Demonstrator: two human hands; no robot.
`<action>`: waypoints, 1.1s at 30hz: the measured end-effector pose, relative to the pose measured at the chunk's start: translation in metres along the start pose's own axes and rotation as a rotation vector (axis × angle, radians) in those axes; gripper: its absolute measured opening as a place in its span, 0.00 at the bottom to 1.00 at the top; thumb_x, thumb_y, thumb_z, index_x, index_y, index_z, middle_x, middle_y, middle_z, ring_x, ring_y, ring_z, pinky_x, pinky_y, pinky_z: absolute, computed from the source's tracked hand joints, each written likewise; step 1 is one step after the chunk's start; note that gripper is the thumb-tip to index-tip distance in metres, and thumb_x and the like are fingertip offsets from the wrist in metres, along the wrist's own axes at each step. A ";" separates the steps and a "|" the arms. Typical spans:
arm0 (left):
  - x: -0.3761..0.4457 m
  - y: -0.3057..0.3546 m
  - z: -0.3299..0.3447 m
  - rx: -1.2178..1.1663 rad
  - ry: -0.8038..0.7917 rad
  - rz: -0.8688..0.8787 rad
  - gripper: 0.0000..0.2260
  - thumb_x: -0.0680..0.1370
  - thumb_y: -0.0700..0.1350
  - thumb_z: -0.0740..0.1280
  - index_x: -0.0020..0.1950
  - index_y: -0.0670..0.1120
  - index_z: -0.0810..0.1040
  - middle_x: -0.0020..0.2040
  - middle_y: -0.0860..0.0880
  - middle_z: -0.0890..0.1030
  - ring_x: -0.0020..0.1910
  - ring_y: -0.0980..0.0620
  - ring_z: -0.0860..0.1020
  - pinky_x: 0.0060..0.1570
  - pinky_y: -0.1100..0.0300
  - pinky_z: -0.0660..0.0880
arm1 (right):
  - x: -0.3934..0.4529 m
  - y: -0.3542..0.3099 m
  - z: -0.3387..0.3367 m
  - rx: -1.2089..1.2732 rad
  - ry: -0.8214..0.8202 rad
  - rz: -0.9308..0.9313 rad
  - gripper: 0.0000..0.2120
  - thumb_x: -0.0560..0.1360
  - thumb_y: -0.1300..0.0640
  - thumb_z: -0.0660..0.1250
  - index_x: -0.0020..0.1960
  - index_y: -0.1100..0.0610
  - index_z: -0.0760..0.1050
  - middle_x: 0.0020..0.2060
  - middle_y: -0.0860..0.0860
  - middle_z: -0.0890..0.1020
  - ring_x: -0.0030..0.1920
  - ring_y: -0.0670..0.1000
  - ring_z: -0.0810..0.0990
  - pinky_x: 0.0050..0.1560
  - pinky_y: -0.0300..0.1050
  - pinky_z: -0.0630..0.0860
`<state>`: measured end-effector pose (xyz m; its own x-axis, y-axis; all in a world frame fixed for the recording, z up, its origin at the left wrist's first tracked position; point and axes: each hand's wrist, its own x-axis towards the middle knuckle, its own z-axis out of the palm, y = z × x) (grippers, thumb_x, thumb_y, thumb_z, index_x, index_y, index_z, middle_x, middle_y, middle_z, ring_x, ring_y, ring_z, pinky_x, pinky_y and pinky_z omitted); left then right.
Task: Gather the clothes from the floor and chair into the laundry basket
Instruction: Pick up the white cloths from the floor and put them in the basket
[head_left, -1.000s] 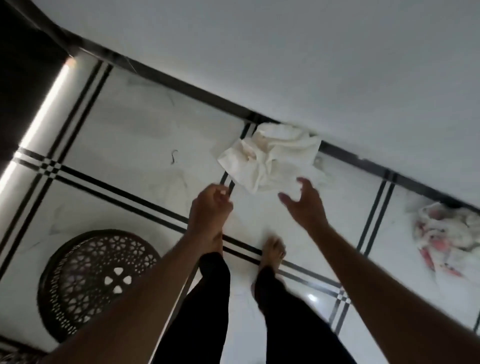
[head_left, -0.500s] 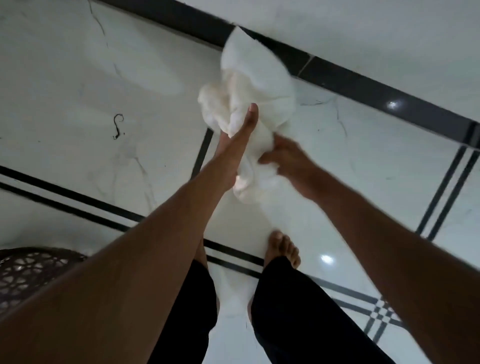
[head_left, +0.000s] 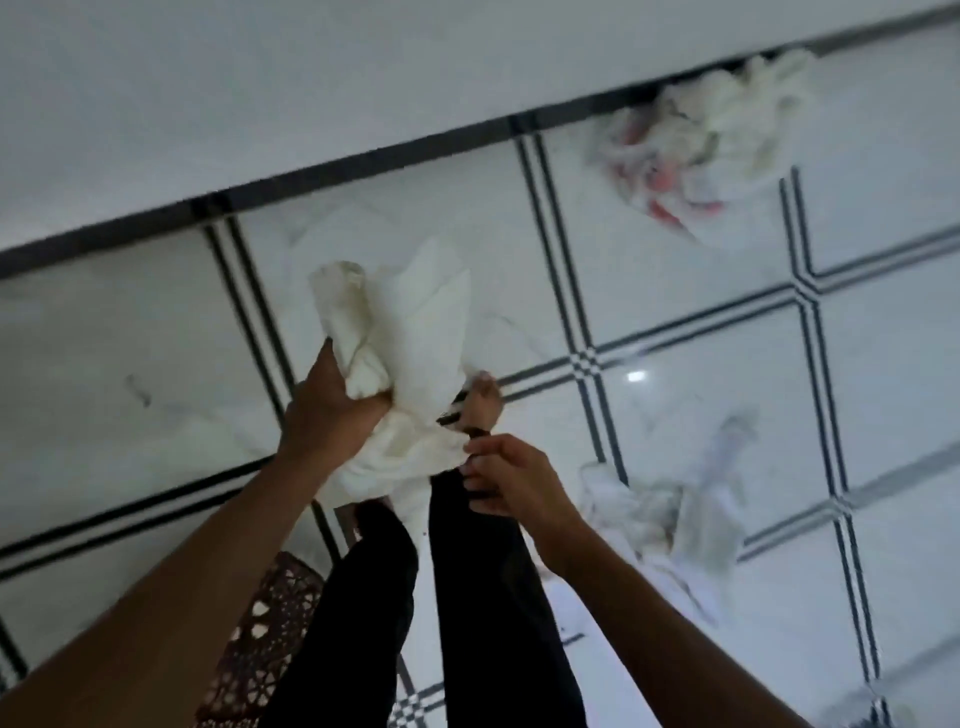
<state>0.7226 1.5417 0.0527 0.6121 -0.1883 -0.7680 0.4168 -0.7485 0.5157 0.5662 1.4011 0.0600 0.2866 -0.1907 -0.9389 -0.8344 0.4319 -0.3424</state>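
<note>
A crumpled cream-white cloth (head_left: 410, 332) is lifted off the floor in front of me. My left hand (head_left: 327, 410) grips its middle in a fist, and my right hand (head_left: 506, 475) pinches its lower edge. A white garment with pink-red print (head_left: 696, 150) lies bunched on the floor at the far right against the wall. Another pale garment (head_left: 670, 519) lies on the tiles to the right of my legs. The dark woven laundry basket (head_left: 265, 639) shows partly at the lower left, behind my left arm and leg.
The floor is glossy white tile with black double lines (head_left: 587, 364). A white wall with a black skirting strip (head_left: 363, 161) runs across the top. My black-trousered legs (head_left: 467, 597) and bare feet stand at the centre.
Both hands have taken hold of the cream cloth and raised it from the floor. The view has swung right, bringing the two other garments into sight.
</note>
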 end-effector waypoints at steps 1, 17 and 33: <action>-0.011 0.010 0.016 0.070 -0.047 0.032 0.38 0.61 0.56 0.71 0.72 0.56 0.70 0.64 0.47 0.81 0.62 0.42 0.79 0.62 0.46 0.76 | -0.011 0.026 -0.023 -0.001 0.065 0.023 0.08 0.76 0.64 0.64 0.52 0.56 0.79 0.41 0.53 0.83 0.39 0.48 0.80 0.43 0.47 0.79; -0.044 -0.155 0.415 0.491 -0.280 0.085 0.36 0.69 0.49 0.76 0.73 0.50 0.63 0.63 0.39 0.79 0.61 0.33 0.77 0.58 0.44 0.75 | 0.100 0.431 -0.323 -0.702 0.739 0.225 0.67 0.60 0.37 0.79 0.81 0.47 0.35 0.80 0.60 0.40 0.80 0.64 0.43 0.69 0.77 0.56; -0.046 -0.195 0.459 0.414 -0.316 0.080 0.39 0.68 0.52 0.71 0.77 0.56 0.61 0.69 0.45 0.77 0.64 0.38 0.76 0.63 0.48 0.73 | 0.127 0.436 -0.328 0.080 0.459 0.095 0.22 0.63 0.63 0.78 0.56 0.55 0.81 0.51 0.54 0.86 0.55 0.56 0.84 0.57 0.56 0.81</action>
<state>0.3044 1.4041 -0.1867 0.3723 -0.3899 -0.8422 0.0372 -0.9005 0.4333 0.0840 1.2758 -0.1965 -0.0417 -0.5094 -0.8595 -0.8029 0.5291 -0.2746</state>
